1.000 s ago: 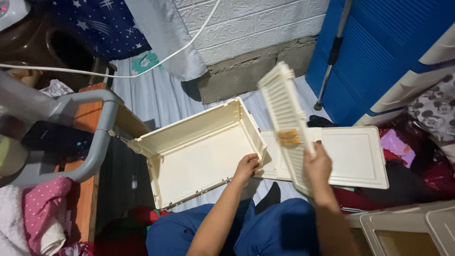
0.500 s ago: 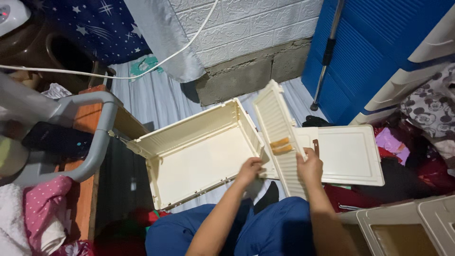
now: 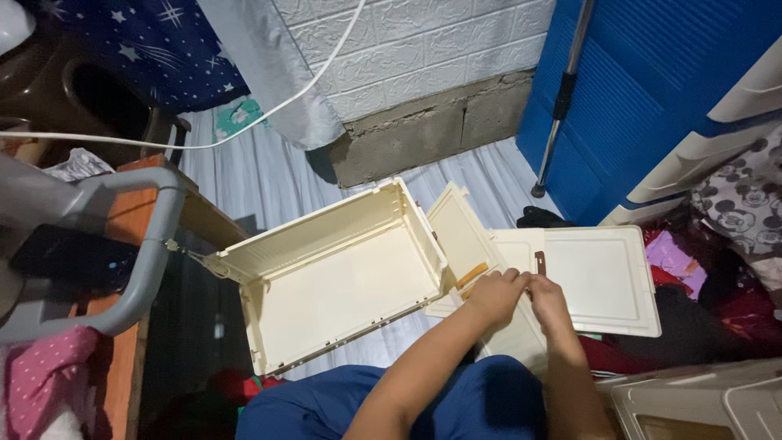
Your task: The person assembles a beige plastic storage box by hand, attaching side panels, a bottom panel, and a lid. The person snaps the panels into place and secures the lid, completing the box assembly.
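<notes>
My left hand [image 3: 493, 295] and right hand [image 3: 547, 298] meet over the slatted panel [image 3: 458, 244], fingers curled and pinching its edge to steady it; it lies tilted across the flat lid [image 3: 607, 277]; the open cream box [image 3: 338, 289] sits just left of my hands.

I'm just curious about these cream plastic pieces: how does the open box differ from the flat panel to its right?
The open box has raised walls and a hollow inside; the flat panel is a thin slab with only a low rim. The box lies apart from both hands; the right hand rests at the panel's edge, with the left hand beside it on a smaller panel. Both are cream plastic and lie on the floor.
</notes>
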